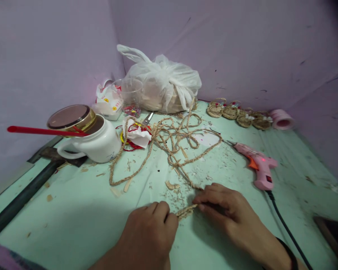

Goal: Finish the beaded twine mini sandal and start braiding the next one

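Note:
A small coiled piece of braided straw cord (186,212) is stretched between my hands, low in the middle of the view. My left hand (150,230) is closed on its left end, the fingers curled over and hiding part of it. The thumb and fingertips of my right hand (228,212) pinch the cord at its right end. From those fingertips a long braided cord (194,161) runs back over the table in loose loops. Straw scraps (172,185) lie just beyond the hands.
At right lies a pink glue gun (259,163) with its red light lit and a black cable. Left are a white mug (104,144) with a red straw, and a hammer (25,195). Behind stand a tied plastic bag (166,84), scissors (148,119) and several woven straw slippers (230,111).

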Demonstrator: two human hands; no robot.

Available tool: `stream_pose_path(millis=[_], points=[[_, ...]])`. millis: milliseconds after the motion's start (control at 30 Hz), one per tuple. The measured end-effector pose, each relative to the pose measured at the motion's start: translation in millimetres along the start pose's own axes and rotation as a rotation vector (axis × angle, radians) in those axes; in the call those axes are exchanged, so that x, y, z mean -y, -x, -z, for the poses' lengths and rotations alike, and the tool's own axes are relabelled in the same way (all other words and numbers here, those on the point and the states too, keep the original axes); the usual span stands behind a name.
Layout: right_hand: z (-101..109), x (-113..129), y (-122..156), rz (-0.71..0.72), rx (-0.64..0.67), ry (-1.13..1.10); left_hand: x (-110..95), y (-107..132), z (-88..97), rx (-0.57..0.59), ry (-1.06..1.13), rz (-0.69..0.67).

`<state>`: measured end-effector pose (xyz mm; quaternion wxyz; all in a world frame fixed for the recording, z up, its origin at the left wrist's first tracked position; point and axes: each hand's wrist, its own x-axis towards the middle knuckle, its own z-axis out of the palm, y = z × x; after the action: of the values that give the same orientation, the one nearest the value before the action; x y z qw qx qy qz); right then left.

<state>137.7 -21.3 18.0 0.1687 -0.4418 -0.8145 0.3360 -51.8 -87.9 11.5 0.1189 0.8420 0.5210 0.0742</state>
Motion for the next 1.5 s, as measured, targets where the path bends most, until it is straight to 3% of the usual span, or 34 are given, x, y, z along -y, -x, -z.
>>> stream_pose_path(millis=[167, 433, 533, 767, 1233, 1367, 1500], points=[[-1.3, -3.3, 10.1, 0.020, 0.001, 0.029, 1.3, -3.4, 4.2, 0.032, 0.134, 0.153], [-4.4, 2.8, 35.5, -0.003, 0.053, 0.117, 6.8, -12.1, 14.8, 0.223, 0.078, 0.013], [-5.3, -0.8, 43.7, 0.005, 0.017, 0.116, 3.8, -19.2, 18.9, 0.205, 0.008, -0.062], [-10.2, -8.7, 48.3, 0.051, -0.265, 0.191, 2.0, -37.0, 10.0, 0.137, -0.033, -0.199], [-27.9, 3.5, 38.1, 0.106, -0.341, 0.305, 9.4, -32.2, 1.0, 0.055, 0.081, -0.192], [-29.3, 5.1, 36.3, 0.121, -0.363, 0.303, 11.2, -33.4, 3.5, 0.097, 0.095, -0.170], [-30.4, 5.3, 36.1, 0.143, -0.383, 0.289, 17.0, -36.1, 14.2, 0.222, 0.210, -0.106]])
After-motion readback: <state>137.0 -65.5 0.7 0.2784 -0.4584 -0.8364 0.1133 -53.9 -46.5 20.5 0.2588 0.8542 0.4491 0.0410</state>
